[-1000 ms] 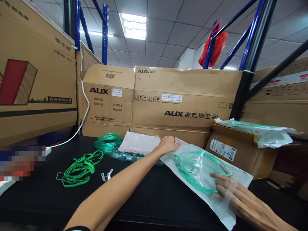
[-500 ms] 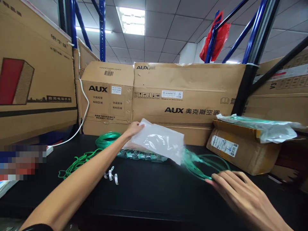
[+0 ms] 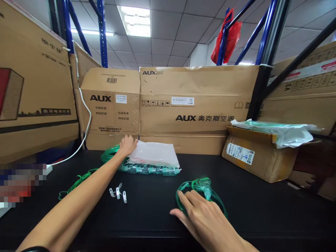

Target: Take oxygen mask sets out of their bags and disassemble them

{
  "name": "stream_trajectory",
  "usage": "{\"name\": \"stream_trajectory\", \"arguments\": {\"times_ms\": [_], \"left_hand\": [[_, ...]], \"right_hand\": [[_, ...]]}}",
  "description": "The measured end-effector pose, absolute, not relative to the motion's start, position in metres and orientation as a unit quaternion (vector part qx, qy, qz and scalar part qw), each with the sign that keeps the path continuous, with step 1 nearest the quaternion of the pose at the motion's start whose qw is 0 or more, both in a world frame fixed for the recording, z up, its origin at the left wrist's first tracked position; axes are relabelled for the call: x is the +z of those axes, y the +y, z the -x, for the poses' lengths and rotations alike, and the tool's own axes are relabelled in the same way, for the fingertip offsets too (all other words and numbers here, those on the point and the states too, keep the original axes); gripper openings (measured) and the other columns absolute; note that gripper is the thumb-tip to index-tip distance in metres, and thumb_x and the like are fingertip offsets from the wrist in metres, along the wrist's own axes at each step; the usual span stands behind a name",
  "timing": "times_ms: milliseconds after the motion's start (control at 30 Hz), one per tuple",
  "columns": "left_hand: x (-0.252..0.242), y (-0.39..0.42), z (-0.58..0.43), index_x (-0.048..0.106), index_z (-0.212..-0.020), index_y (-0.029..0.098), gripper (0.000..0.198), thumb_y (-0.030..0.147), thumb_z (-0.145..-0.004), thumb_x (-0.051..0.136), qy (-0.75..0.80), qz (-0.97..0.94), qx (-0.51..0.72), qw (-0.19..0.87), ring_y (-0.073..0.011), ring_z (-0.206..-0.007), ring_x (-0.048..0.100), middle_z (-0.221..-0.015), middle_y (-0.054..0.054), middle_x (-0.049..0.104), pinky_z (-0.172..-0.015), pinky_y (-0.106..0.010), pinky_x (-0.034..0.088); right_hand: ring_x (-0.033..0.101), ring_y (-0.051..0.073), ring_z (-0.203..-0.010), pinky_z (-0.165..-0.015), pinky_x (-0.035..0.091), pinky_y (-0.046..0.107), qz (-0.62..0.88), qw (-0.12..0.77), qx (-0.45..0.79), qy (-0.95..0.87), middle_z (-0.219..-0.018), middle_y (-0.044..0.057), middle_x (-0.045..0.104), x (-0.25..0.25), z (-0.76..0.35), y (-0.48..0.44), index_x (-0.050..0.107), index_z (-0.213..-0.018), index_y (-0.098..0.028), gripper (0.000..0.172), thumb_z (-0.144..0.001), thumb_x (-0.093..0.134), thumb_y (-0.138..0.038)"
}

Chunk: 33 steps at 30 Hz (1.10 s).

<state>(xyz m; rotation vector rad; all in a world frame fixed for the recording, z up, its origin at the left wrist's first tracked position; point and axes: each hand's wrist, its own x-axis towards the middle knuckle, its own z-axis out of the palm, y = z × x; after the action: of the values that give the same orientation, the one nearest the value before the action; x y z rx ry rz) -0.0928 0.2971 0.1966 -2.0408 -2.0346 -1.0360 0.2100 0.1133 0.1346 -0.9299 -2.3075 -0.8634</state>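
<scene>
At five o'clock, the right hand (image 3: 202,214), thumb apart, touches looped green plastic tubing (image 3: 219,201). At eight, the left hand (image 3: 127,145) touches flat white plastic bags (image 3: 157,153); can't tell if gripping.

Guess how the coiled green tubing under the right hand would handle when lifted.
The coiled green tubing would probably flex and sag, since it bends into loops. Thin strands suggest little weight. A bulkier translucent piece on its far side could unbalance it.

Grn tubing coil (image 3: 219,203), flat, transl. grn mask (image 3: 201,184) at far edge, wht bag stack (image 3: 157,154), flat, farther back L
</scene>
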Motion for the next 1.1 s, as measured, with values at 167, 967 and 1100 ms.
{"name": "stream_trajectory", "arguments": {"times_ms": [167,967,1100], "left_hand": [[0.213,0.271,0.067,0.061,-0.128,0.016,0.033,0.034,-0.099,0.064,-0.651,0.674,-0.337,0.093,-0.028,-0.115,0.063,-0.132,-0.011,0.061,-0.097,-0.051,0.053],[0.14,0.085,0.016,0.059,-0.105,0.026,0.003,0.027,-0.102,0.059,-0.378,0.902,-0.195,-0.075,-0.02,-0.115,0.06,-0.115,0.001,0.065,-0.104,-0.037,0.046],[0.128,0.079,0.018,0.062,-0.109,0.026,0.033,0.046,-0.088,0.076,-0.388,0.893,-0.221,-0.055,-0.0261,-0.117,0.061,-0.115,-0.001,0.066,-0.106,-0.042,0.047]], "right_hand": [[0.077,0.026,-0.079,-0.066,0.066,0.042,0.37,0.253,-0.219,-0.867,-0.099,0.01,0.076,0.167,-0.236,0.115,0.07,-0.114,-0.019,0.045,-0.108,0.033,-0.044],[0.074,0.028,-0.108,-0.081,0.066,0.038,0.334,0.175,-0.193,-0.906,-0.135,0.016,0.064,0.135,-0.289,0.083,0.055,-0.143,-0.026,0.041,-0.103,0.052,-0.037],[0.072,0.026,-0.113,-0.088,0.065,0.037,0.296,0.164,-0.207,-0.918,-0.14,0.013,0.064,0.14,-0.264,0.076,0.061,-0.134,-0.026,0.034,-0.1,0.057,-0.024]]}}
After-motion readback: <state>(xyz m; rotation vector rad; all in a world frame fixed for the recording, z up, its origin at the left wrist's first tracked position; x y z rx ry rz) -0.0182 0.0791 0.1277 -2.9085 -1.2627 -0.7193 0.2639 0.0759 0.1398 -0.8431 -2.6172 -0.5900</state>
